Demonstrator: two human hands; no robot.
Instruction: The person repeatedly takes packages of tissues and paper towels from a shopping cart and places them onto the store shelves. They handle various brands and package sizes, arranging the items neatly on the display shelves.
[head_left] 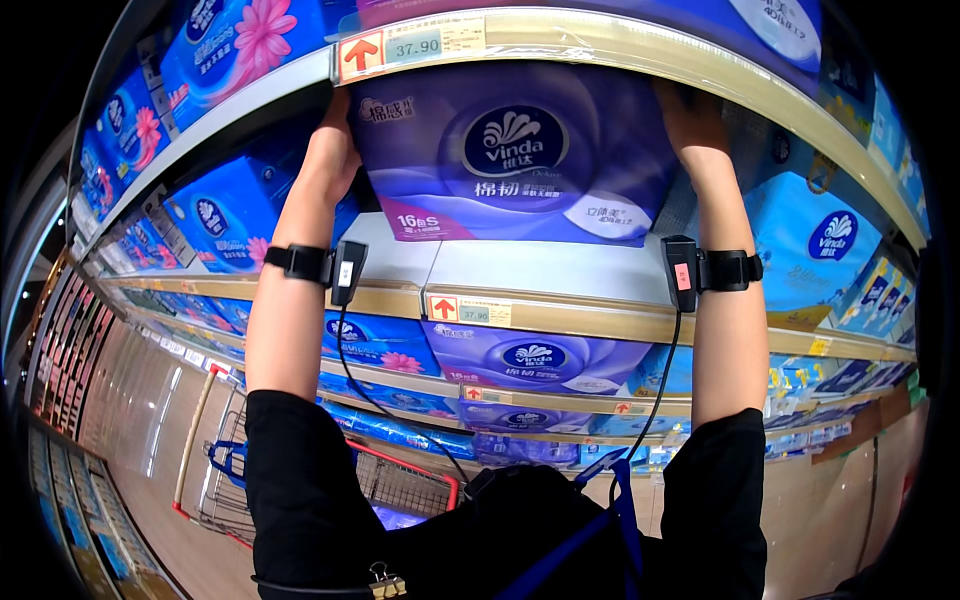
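Note:
Both my arms reach up to a large purple pack of toilet rolls (505, 150) that sits in the opening between two shelves. My left hand (335, 140) grips its left side and my right hand (690, 125) grips its right side. The pack hangs partly out over the pale shelf board (560, 270) below it. Black wrist straps with small sensor boxes and cables are on both my forearms.
More purple packs (535, 355) and blue packs (225, 215) fill the shelves below and to the sides, with blue packs (820, 235) at the right. A red-framed shopping cart (400, 485) stands below at my left. The aisle floor (150, 420) runs off to the left.

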